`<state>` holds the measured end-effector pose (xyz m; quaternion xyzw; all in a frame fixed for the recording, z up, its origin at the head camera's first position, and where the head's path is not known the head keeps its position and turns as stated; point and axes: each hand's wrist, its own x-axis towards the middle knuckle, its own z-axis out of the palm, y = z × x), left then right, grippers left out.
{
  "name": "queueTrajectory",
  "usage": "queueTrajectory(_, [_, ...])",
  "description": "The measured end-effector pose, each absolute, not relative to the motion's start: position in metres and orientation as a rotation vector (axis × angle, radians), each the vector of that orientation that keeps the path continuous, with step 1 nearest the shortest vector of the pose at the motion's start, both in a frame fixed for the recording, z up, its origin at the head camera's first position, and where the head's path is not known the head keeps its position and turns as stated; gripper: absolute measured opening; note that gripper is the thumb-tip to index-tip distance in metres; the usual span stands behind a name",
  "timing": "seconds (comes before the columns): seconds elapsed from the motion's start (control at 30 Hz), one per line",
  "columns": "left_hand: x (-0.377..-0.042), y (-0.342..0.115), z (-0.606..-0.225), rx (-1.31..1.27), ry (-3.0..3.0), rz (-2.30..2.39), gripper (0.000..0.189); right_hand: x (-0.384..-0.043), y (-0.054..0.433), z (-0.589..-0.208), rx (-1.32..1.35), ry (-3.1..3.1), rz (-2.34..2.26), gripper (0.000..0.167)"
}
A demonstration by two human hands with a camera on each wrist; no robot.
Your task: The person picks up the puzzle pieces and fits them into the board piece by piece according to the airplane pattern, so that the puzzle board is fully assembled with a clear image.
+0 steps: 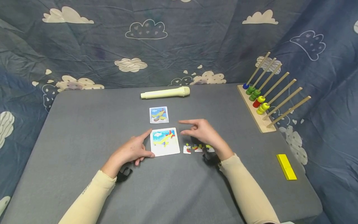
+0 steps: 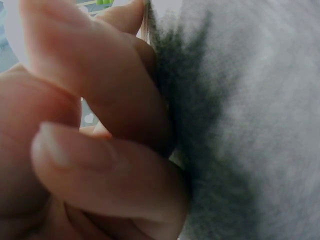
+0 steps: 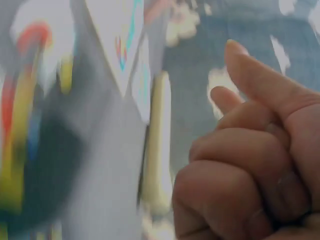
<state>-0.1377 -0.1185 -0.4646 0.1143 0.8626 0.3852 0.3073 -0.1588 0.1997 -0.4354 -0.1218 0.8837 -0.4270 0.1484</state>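
Observation:
A white-bordered puzzle board with a yellow and red aeroplane picture lies flat on the grey table. At its left edge my left hand touches it, index fingertip near the upper corner and thumb near the lower one. Above the board lies a small aeroplane picture card. My right hand hovers right of the board with index finger stretched out, the other fingers curled, holding nothing. Below it are loose puzzle pieces in a row, partly hidden by the wrist strap. The left wrist view shows mostly fingers.
A pale yellow toy microphone lies at the back. On the right stands a wooden peg rack with coloured beads on some slanting rods. A yellow block lies near the table's right edge. A cloud-patterned cloth hangs behind.

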Motion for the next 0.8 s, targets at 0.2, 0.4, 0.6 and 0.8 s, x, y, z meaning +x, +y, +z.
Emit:
queueTrajectory(0.2, [-0.137, -0.117, -0.465, 0.303, 2.272, 1.006, 0.116, -0.151, 0.284, -0.450, -0.129, 2.581, -1.320, 0.056])
queueTrajectory(0.4, [-0.138, -0.118, -0.464, 0.294, 2.271, 1.010, 0.116, -0.147, 0.317, -0.476, -0.016, 2.573, -1.293, 0.058])
queueTrajectory(0.6, [-0.137, -0.119, -0.465, 0.283, 2.263, 1.007, 0.115, -0.142, 0.320, -0.480, -0.027, 2.553, -1.232, 0.057])
queueTrajectory(0.8, [-0.138, -0.117, -0.465, 0.282, 2.270, 1.002, 0.115, -0.140, 0.321, -0.480, -0.034, 2.570, -1.167, 0.055])
